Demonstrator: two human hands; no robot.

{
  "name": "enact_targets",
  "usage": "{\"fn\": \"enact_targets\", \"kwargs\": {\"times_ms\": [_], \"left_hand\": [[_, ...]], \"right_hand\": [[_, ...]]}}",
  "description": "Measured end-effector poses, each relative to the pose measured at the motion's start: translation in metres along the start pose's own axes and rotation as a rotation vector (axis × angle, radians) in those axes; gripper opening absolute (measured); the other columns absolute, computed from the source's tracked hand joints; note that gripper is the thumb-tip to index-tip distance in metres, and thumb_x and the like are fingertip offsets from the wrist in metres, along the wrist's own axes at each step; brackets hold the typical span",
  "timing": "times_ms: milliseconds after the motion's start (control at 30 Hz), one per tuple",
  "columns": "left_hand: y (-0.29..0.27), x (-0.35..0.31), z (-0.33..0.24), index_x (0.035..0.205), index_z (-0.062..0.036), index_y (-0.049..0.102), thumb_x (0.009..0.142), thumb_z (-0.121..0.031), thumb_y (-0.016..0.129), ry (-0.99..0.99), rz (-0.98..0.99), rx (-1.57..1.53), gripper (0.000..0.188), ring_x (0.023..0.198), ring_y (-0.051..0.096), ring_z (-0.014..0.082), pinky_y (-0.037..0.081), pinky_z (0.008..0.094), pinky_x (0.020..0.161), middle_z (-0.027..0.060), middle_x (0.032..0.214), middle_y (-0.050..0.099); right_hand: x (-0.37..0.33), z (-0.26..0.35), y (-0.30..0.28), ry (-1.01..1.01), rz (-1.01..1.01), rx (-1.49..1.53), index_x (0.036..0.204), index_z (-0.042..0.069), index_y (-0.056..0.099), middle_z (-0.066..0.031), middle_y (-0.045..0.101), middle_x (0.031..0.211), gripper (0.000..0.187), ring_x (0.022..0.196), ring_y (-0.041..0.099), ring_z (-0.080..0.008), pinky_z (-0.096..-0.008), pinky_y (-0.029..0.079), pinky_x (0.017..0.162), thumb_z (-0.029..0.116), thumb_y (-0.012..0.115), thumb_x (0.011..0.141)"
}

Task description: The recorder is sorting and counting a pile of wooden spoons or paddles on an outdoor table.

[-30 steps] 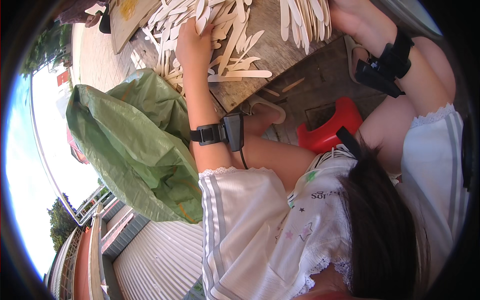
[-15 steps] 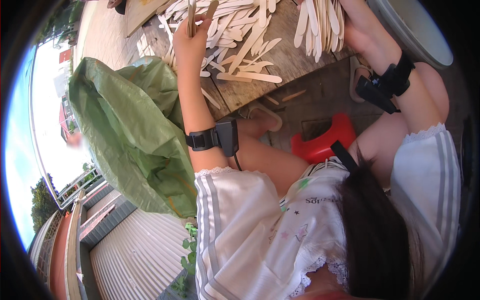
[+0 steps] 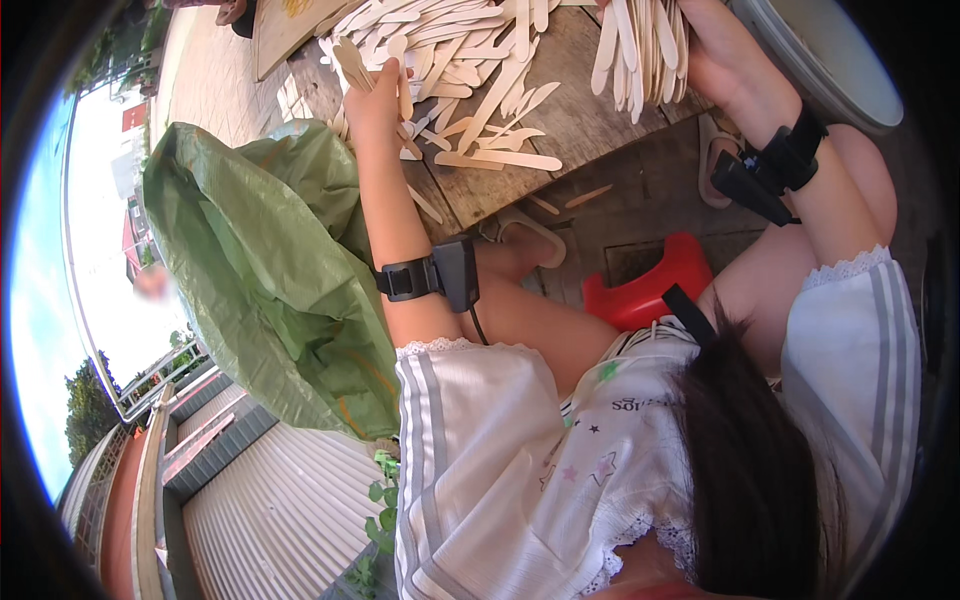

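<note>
A thick bundle of pale wooden knives (image 3: 640, 50) is gripped in my right hand (image 3: 712, 68) above the table's right part, their rounded ends hanging toward me. My left hand (image 3: 374, 102) is closed on a few wooden knives (image 3: 352, 66), which fan out up and to the left from the fingers. Another wooden piece (image 3: 402, 80) stands by its fingertips; whether it is held I cannot tell. Beyond and beside the left hand, a loose pile of wooden knives (image 3: 470, 45) covers the table. Several lie apart nearer the edge, one wooden knife (image 3: 518, 158) flat along it.
The weathered plank table (image 3: 590, 130) ends just before my knees. A green woven sack (image 3: 270, 270) stands left of my left forearm. At the right is a pale tub (image 3: 850, 70). A red plastic stool (image 3: 650, 285) is below, and a dropped stick (image 3: 588, 196) lies on the ground.
My left hand has turned and lowered slightly; its wooden knives, upright before, now tilt to the left and spread apart. My right hand and its bundle have stayed nearly still.
</note>
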State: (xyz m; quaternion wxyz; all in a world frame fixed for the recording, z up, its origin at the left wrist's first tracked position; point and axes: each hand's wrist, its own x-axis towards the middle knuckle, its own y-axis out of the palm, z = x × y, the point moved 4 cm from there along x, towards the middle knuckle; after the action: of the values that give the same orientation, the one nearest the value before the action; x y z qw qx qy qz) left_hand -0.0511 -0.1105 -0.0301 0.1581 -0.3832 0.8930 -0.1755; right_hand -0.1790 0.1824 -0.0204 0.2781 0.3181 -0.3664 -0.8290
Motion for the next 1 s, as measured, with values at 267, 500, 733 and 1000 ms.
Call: {"fn": "enact_targets", "kwargs": {"times_ms": [267,500,733,1000], "left_hand": [[-0.002,0.009,0.002,0.101,0.001,0.059,0.086,-0.02,0.062,-0.12,-0.089,0.142,0.026,0.05,0.044,0.0091,0.035,0.0255,0.047,0.0014,0.07,0.055],[0.012,0.002,0.0,0.097,-0.0003,0.06,0.086,-0.015,0.051,0.114,0.056,0.074,0.02,0.055,0.047,0.011,0.039,0.0289,0.052,0.004,0.072,0.056],[0.032,-0.011,-0.006,0.088,-0.0068,0.061,0.081,-0.031,0.066,0.331,0.09,0.835,0.026,0.062,0.058,0.0279,0.045,0.0395,0.06,0.0095,0.069,0.061],[0.025,-0.002,-0.002,0.087,-0.0038,0.063,0.077,-0.034,0.068,0.307,0.166,0.808,0.033,0.062,0.058,0.0271,0.045,0.0375,0.06,0.0099,0.065,0.06]], "right_hand": [[-0.002,0.004,0.004,-0.05,-0.018,0.017,0.099,-0.001,0.06,-0.0089,0.066,0.084,0.018,0.07,0.065,-0.0161,-0.0276,0.057,0.062,0.005,0.065,0.083],[-0.005,0.009,0.015,-0.197,0.064,-0.06,0.103,-0.003,0.059,-0.0104,0.065,0.087,0.021,0.072,0.065,-0.0173,-0.0299,0.058,0.066,0.001,0.063,0.083],[-0.008,0.01,0.015,-0.197,0.043,-0.029,0.103,-0.003,0.058,-0.0107,0.066,0.088,0.021,0.073,0.066,-0.0177,-0.0309,0.058,0.066,-0.001,0.063,0.082],[0.002,-0.001,0.001,0.0,0.014,0.048,0.1,-0.003,0.06,-0.0102,0.066,0.083,0.018,0.07,0.066,-0.0175,-0.0286,0.058,0.063,0.006,0.064,0.084]]}}
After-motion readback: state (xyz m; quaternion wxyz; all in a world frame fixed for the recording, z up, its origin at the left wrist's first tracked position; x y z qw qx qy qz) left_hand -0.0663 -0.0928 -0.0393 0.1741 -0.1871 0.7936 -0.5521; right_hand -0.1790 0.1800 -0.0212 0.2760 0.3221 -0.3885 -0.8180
